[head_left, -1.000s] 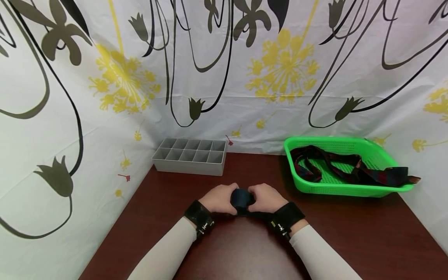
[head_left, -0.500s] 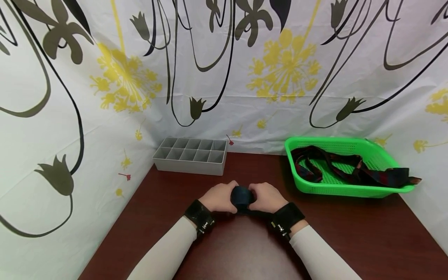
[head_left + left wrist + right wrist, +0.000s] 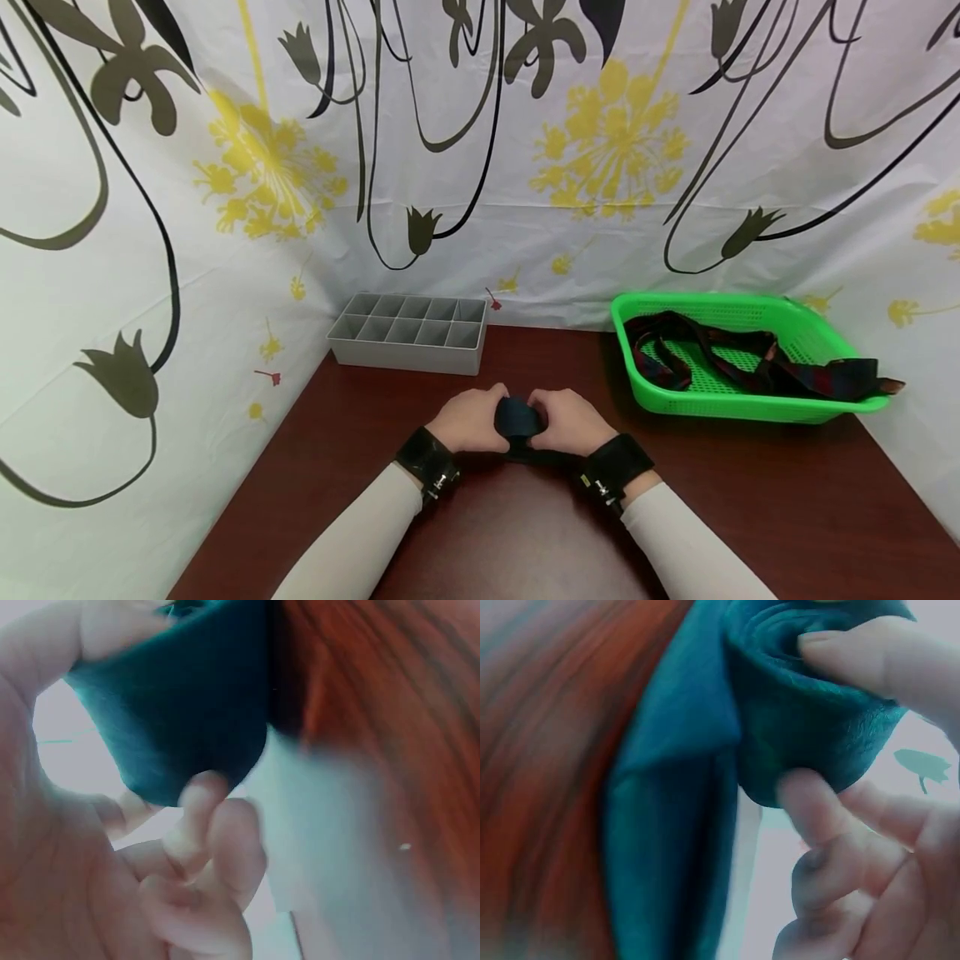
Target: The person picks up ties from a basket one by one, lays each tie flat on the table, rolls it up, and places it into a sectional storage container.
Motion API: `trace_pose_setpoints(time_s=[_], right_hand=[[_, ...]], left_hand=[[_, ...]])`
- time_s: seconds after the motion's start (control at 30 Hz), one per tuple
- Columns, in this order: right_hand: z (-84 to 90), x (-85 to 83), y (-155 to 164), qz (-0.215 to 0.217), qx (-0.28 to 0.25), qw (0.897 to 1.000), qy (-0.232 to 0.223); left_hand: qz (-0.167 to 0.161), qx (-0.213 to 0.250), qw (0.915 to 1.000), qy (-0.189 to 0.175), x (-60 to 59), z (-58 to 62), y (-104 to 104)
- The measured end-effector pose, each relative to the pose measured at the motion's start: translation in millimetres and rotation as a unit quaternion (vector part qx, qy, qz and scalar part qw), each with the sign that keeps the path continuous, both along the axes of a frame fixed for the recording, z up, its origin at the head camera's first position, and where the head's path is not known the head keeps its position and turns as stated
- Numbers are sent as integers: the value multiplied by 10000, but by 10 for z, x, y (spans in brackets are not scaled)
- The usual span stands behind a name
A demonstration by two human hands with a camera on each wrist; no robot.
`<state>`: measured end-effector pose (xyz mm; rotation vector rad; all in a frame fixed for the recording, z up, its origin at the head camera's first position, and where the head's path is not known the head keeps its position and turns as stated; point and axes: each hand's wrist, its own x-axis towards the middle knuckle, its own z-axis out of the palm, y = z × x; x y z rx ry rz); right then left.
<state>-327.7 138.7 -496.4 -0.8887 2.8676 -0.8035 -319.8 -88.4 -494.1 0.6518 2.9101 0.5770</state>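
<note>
A dark teal necktie (image 3: pixel 516 419), wound into a thick roll, stands between both hands over the middle of the table. My left hand (image 3: pixel 468 422) grips the roll's left side; in the left wrist view its thumb lies along the upper edge and fingertips (image 3: pixel 204 787) press from below. From the right, my right hand (image 3: pixel 573 422) pinches the same roll. Its thumb (image 3: pixel 840 649) sits on the spiral end in the right wrist view, with a curled finger underneath. The loose tail (image 3: pixel 675 787) of the necktie runs off the roll toward the right wrist, partly folded.
A grey divided tray (image 3: pixel 408 357) stands at the back left of the brown table (image 3: pixel 495 533). At the back right sits a green basket (image 3: pixel 742 407) with a dark plaid necktie (image 3: pixel 802 379) in it, one end over the rim. A patterned sheet (image 3: pixel 465 183) hangs behind.
Both hands keep hold of the roll and have shifted slightly away from the body. The right fingers have moved a little over the roll, which has turned slightly.
</note>
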Motion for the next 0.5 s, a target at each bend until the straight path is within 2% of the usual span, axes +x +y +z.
trace_pose_setpoints(time_s=[0.1, 0.2, 0.37, 0.5], right_hand=[[-18, -12, 32, -115, 167, 9997, -158], [-17, -15, 46, 15, 97, 9997, -216], [6, -20, 17, 304, -255, 9992, -46], [-11, -16, 20, 198, -95, 9996, -167]], left_hand=[[-19, 236, 9995, -232, -18, -56, 10], [-77, 191, 9996, -170, -32, -98, 21], [-18, -146, 9997, 174, -18, -50, 5], [-61, 101, 9999, -106, -1, -30, -3]])
